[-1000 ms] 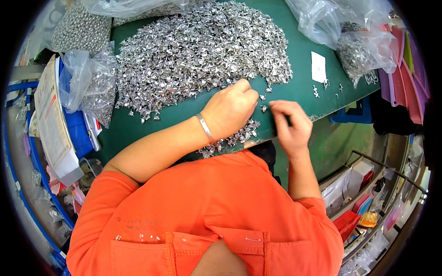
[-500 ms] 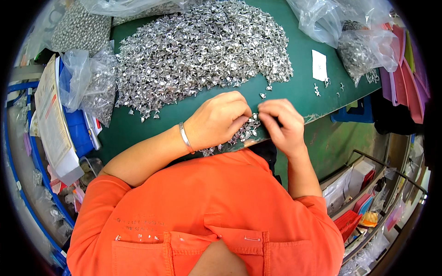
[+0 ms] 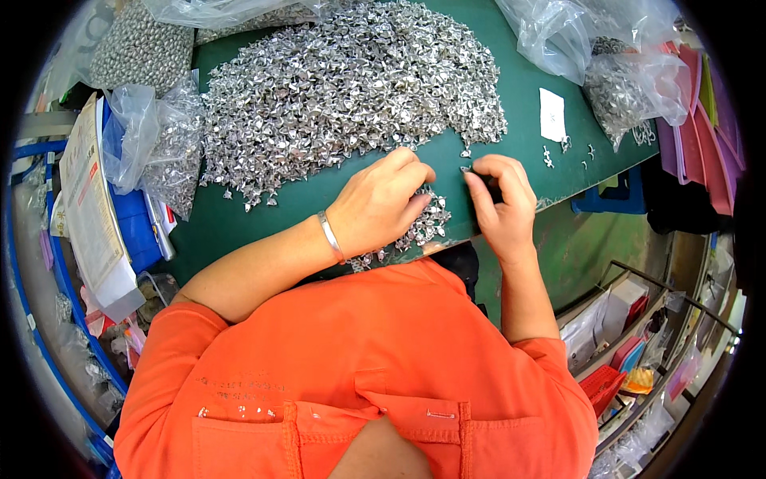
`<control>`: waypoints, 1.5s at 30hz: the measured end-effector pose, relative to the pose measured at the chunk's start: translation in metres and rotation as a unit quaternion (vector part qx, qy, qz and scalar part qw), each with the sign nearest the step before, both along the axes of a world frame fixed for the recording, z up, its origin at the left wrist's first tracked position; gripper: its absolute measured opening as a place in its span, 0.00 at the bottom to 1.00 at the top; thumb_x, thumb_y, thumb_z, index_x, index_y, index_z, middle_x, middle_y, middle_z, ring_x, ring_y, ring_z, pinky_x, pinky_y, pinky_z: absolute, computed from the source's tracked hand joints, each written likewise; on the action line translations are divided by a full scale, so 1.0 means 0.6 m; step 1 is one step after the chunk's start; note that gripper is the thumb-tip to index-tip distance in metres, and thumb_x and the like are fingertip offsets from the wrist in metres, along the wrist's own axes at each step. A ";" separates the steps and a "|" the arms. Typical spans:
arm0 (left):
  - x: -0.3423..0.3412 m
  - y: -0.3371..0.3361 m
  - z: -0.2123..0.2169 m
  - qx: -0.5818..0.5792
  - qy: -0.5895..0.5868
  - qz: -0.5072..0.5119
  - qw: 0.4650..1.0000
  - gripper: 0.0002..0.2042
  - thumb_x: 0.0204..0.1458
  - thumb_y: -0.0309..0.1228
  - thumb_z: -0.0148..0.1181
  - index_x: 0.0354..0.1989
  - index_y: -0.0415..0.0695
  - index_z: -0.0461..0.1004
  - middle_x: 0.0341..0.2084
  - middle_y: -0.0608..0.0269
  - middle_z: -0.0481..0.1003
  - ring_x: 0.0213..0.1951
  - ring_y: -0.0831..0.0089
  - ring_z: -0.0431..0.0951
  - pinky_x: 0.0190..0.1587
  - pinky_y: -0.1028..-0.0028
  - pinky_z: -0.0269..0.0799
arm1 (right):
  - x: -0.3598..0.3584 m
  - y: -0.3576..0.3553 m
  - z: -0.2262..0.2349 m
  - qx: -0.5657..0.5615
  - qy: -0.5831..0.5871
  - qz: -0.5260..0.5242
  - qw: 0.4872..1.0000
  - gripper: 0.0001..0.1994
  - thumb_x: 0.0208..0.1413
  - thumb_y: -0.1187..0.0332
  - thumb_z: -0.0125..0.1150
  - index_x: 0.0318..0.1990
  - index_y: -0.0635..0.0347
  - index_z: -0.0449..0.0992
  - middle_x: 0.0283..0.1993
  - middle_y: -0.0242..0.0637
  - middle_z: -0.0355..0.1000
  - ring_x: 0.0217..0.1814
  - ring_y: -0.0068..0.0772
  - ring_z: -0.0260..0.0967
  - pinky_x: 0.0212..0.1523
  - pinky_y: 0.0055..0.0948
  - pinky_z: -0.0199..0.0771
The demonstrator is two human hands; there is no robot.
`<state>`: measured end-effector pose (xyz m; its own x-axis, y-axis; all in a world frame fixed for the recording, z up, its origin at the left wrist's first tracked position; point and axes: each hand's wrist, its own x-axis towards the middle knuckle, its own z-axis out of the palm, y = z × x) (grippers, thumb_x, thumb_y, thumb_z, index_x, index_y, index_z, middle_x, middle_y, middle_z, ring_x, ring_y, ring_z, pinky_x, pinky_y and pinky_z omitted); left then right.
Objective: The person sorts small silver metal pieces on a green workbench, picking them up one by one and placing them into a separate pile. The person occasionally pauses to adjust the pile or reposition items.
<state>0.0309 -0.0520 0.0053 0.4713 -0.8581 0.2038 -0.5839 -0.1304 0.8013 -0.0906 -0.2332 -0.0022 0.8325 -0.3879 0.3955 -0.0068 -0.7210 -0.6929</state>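
Note:
A broad heap of small, shiny silver metal pieces (image 3: pixel 351 84) covers much of the green table (image 3: pixel 527 152). A smaller pile of such pieces (image 3: pixel 432 221) lies at the near edge, beside and partly under my left hand (image 3: pixel 381 201). That hand is curled, wearing a bangle at its wrist; whatever its fingers hold is hidden. Right of the small pile is my right hand (image 3: pixel 508 199), thumb and forefinger brought together at a single small metal piece (image 3: pixel 466 168). Its other fingers are curled in.
Plastic bags of metal parts stand at the left (image 3: pixel 171 152) and right (image 3: pixel 626 92). A white paper slip (image 3: pixel 551 114) lies near a few loose pieces (image 3: pixel 548 156). Papers and a blue bin (image 3: pixel 132 231) sit left. A rack with boxes (image 3: pixel 614 319) stands at lower right.
My right hand has moved right and slightly away from me, apart from the left. The loose metal piece between the piles is now at its fingertips. My left hand has shifted slightly.

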 end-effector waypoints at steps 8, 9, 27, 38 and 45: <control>0.003 -0.001 -0.008 0.008 -0.034 -0.005 0.999 0.10 0.49 0.24 0.67 0.39 0.41 0.76 0.32 0.58 0.71 0.33 0.60 0.76 0.35 0.65 0.73 | 0.009 -0.005 -0.004 -0.036 0.013 0.047 0.998 0.10 0.44 0.84 0.66 0.33 0.60 0.75 0.37 0.39 0.74 0.40 0.45 0.71 0.43 0.39 0.72; 0.003 0.000 -0.008 0.009 -0.032 -0.004 0.999 0.10 0.49 0.24 0.67 0.39 0.41 0.76 0.32 0.58 0.71 0.33 0.60 0.76 0.35 0.65 0.73 | 0.005 -0.006 -0.002 -0.065 0.009 0.057 0.996 0.10 0.44 0.84 0.65 0.33 0.60 0.75 0.36 0.39 0.74 0.40 0.45 0.71 0.43 0.39 0.72; 0.003 -0.002 -0.013 -0.001 -0.028 0.005 1.000 0.10 0.49 0.24 0.67 0.40 0.41 0.77 0.32 0.59 0.72 0.30 0.64 0.75 0.33 0.67 0.72 | -0.016 0.004 0.002 0.037 0.018 0.088 0.995 0.09 0.48 0.82 0.68 0.36 0.63 0.78 0.36 0.41 0.78 0.38 0.43 0.75 0.40 0.34 0.75; 0.003 0.000 -0.012 0.004 -0.030 0.001 1.000 0.09 0.50 0.25 0.67 0.39 0.41 0.77 0.32 0.60 0.71 0.31 0.64 0.75 0.34 0.67 0.72 | 0.038 -0.009 -0.011 -0.069 -0.024 0.039 0.997 0.08 0.46 0.83 0.66 0.33 0.61 0.76 0.34 0.39 0.74 0.38 0.45 0.72 0.42 0.37 0.74; 0.006 0.002 -0.015 -0.004 -0.027 -0.003 1.000 0.09 0.51 0.24 0.66 0.40 0.40 0.76 0.31 0.59 0.71 0.31 0.64 0.75 0.34 0.68 0.73 | 0.001 -0.028 0.014 0.028 -0.006 0.030 0.999 0.06 0.52 0.85 0.61 0.35 0.65 0.78 0.39 0.42 0.78 0.41 0.39 0.78 0.43 0.31 0.77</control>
